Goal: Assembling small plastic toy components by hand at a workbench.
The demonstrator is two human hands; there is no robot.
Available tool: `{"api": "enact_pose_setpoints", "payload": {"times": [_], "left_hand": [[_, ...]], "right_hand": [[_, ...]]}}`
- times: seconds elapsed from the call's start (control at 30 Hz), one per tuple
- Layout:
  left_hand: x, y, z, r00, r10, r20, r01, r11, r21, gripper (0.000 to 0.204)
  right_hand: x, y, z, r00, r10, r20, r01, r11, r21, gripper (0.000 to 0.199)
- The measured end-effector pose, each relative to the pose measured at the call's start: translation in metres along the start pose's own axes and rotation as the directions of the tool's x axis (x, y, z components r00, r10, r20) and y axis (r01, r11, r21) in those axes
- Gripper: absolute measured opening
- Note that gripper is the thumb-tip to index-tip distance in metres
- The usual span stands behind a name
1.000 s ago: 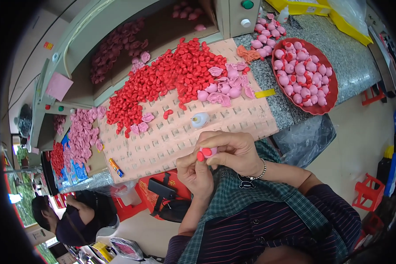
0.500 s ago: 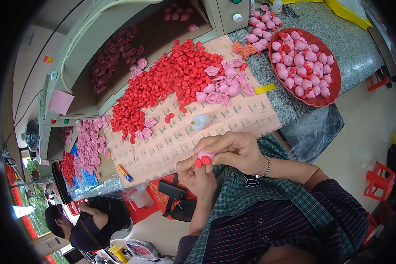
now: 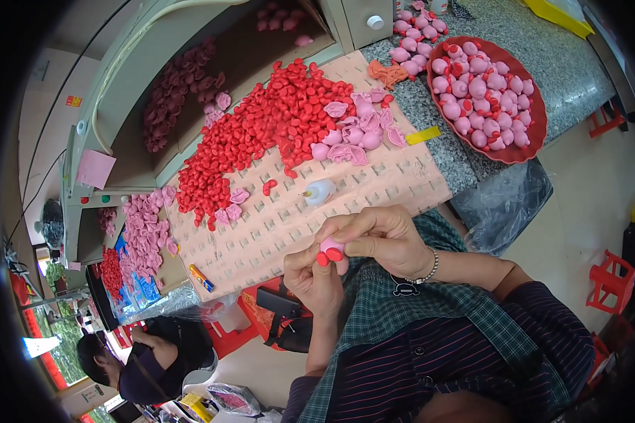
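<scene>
Close in front of me, both hands grip one small pink rounded piece with red bean-shaped parts on its lower side. My left hand pinches it from the left, fingers bent around the red part. From the right, my right hand presses thumb and fingers on its pink body; parts of it are hidden behind the fingers. Just beyond the hands stands a small whitish bottle with a narrow tip. Farther off lies a big heap of red bean-shaped pieces, with pink shell-like pieces at its right edge.
A red scalloped bowl of pink-and-red pieces stands right, beside loose similar ones. A grey open-fronted machine borders the peach work mat. An orange-and-blue tube lies left. Another person sits lower left.
The view has shifted slightly. Both hands keep their hold on the pink piece, with only a slight shift of the fingers.
</scene>
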State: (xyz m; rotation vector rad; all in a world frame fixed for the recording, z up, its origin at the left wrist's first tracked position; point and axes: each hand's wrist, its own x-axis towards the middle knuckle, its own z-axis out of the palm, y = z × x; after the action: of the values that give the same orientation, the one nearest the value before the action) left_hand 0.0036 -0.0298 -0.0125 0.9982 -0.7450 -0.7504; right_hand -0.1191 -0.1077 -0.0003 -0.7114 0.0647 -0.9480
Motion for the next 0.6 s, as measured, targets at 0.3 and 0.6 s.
{"api": "enact_pose_setpoints", "payload": {"times": [0.3, 0.6], "left_hand": [[0.005, 0.000, -0.003, 0.999, -0.004, 0.047, 0.002, 0.999, 0.045, 0.012], [0.009, 0.005, 0.002, 1.000, -0.014, 0.004, 0.014, 0.999, 0.044, 0.010]], "right_hand": [[0.002, 0.003, 0.001, 0.999, -0.039, -0.024, 0.039, 0.999, 0.003, 0.015], [0.004, 0.007, 0.000, 0.986, -0.168, 0.010, 0.168, 0.979, -0.118, 0.014]]}}
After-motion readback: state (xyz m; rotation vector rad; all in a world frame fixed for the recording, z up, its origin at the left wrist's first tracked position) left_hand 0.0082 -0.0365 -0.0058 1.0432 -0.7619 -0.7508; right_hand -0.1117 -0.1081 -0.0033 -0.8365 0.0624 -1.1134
